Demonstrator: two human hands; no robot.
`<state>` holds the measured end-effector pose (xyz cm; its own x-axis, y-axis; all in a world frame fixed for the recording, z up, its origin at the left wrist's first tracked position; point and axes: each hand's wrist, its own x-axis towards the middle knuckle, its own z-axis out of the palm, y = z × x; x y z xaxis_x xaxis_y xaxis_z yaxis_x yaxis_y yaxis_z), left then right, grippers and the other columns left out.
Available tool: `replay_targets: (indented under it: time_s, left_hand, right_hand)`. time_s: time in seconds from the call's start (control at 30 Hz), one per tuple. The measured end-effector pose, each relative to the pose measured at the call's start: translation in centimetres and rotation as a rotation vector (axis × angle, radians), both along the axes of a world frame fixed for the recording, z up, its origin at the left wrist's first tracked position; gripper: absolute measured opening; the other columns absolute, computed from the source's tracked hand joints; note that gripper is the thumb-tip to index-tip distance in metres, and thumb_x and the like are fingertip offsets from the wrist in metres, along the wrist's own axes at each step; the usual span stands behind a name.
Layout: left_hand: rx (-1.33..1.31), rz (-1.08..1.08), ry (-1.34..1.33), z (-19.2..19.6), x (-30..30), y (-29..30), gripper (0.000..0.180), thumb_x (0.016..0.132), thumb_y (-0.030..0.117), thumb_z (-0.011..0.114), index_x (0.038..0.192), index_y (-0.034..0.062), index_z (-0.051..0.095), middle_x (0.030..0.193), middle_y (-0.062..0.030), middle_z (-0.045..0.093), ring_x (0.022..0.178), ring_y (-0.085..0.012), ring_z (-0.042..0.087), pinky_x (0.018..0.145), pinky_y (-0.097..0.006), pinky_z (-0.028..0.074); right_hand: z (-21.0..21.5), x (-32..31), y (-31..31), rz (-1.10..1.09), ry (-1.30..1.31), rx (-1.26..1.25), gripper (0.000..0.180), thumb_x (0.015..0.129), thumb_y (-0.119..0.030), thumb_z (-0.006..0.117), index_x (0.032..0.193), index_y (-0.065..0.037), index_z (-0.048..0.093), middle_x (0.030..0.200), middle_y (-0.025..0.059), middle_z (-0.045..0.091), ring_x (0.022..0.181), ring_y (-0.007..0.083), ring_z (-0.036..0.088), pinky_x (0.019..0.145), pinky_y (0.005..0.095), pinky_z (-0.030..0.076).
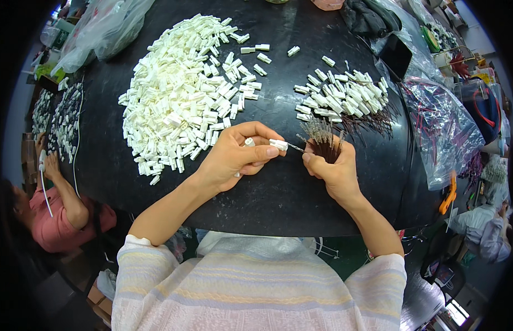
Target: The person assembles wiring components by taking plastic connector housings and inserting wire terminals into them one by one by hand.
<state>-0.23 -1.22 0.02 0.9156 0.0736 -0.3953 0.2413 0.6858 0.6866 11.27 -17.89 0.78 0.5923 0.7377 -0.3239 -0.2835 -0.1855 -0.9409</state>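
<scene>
Between thumb and forefinger, my left hand (237,151) pinches a white plastic connector housing (278,144), and more white housings show among its fingers. My right hand (335,168) is closed around a bundle of dark brown wires (324,148) with metal terminals on their upper ends. One wire (295,147) sticks out from the bundle toward the housing, its tip at the housing's right end; I cannot tell how far it goes in. Beyond my left hand spreads a large heap of loose white housings (174,94). Past my right hand lies a pile of housings with brown wires attached (345,96).
All this is on a black-topped table (267,204). Clear plastic bags lie at its far left (110,27) and right (444,127). A dark phone-like slab (396,57) and orange-handled scissors (448,194) are on the right. A co-worker in a pink shirt (63,215) works at the left.
</scene>
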Motion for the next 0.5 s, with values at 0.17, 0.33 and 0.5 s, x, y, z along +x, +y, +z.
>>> replay_targets:
  time_s: [0.17, 0.33, 0.5]
  left_hand:
    - [0.019, 0.010, -0.020, -0.24, -0.06, 0.10, 0.016, 0.078, 0.000, 0.060, 0.094, -0.0018, 0.056, 0.081, -0.0101, 0.061, 0.047, -0.0006, 0.036, 0.038, -0.014, 0.022]
    - [0.122, -0.005, 0.032, 0.62, 0.10, -0.20, 0.014, 0.078, -0.002, 0.059, 0.090, -0.0038, 0.056, 0.079, -0.0123, 0.060, 0.045, -0.0009, 0.034, 0.037, -0.014, 0.023]
    - [0.273, -0.020, 0.060, 0.52, -0.13, -0.64, 0.013, 0.077, -0.001, 0.061, 0.089, -0.0039, 0.058, 0.074, -0.0101, 0.061, 0.047, 0.0000, 0.038, 0.037, -0.015, 0.022]
  right_hand:
    - [0.06, 0.00, 0.01, 0.008, -0.019, -0.002, 0.006, 0.072, -0.004, 0.060, 0.074, -0.002, 0.055, 0.064, -0.0015, 0.053, 0.058, 0.0040, 0.047, 0.053, 0.0192, 0.038]
    - [-0.13, 0.03, -0.09, -0.003, -0.038, 0.011, 0.007, 0.072, -0.004, 0.061, 0.075, -0.001, 0.055, 0.066, -0.0010, 0.055, 0.060, 0.0038, 0.049, 0.055, 0.0189, 0.039]
    - [-0.36, 0.14, -0.40, 0.011, 0.047, 0.012, 0.008, 0.073, -0.005, 0.062, 0.075, -0.001, 0.056, 0.067, -0.0007, 0.055, 0.061, 0.0039, 0.049, 0.055, 0.0188, 0.039]
